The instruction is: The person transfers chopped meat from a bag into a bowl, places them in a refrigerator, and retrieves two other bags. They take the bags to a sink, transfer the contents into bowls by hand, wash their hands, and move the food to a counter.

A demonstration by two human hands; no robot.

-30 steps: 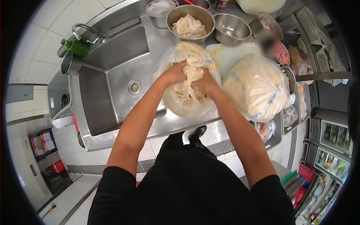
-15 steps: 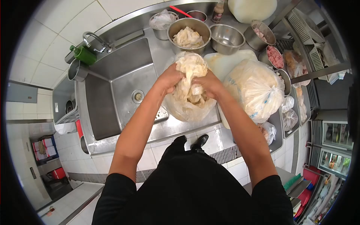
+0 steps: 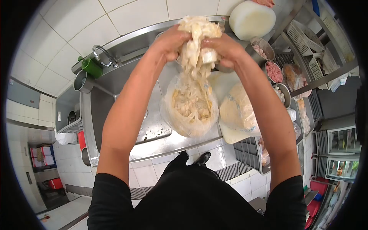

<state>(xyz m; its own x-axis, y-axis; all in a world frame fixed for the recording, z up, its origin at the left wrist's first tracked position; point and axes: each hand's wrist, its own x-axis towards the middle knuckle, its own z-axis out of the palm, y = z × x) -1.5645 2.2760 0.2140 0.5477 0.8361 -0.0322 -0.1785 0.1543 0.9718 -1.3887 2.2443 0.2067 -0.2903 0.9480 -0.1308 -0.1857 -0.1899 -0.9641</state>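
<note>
A large dripping clump of pale, cream-coloured, slippery pieces point(image 3: 200, 32), perhaps raw skin or meat, hangs between my hands. My left hand point(image 3: 174, 41) grips its left side and my right hand point(image 3: 224, 49) clasps its right side. Loose ends dangle below the fingers. Beneath the clump, an open clear plastic bag point(image 3: 168, 109) on the steel counter holds more of the same pieces. The steel bowl that stood behind is mostly hidden by my hands and the clump.
To the left lies the sink point(image 3: 103, 111) with its faucet point(image 3: 103, 53). A full plastic bag point(image 3: 237, 109) rests on a white cutting board point(image 3: 230, 137) at the right. Beyond are a pot of pink minced meat point(image 3: 274, 72) and a round white block point(image 3: 253, 21).
Both hands have lifted the clump up and away from the open bag, toward the back of the counter. The view has shifted slightly, and the bag's contents now show.
</note>
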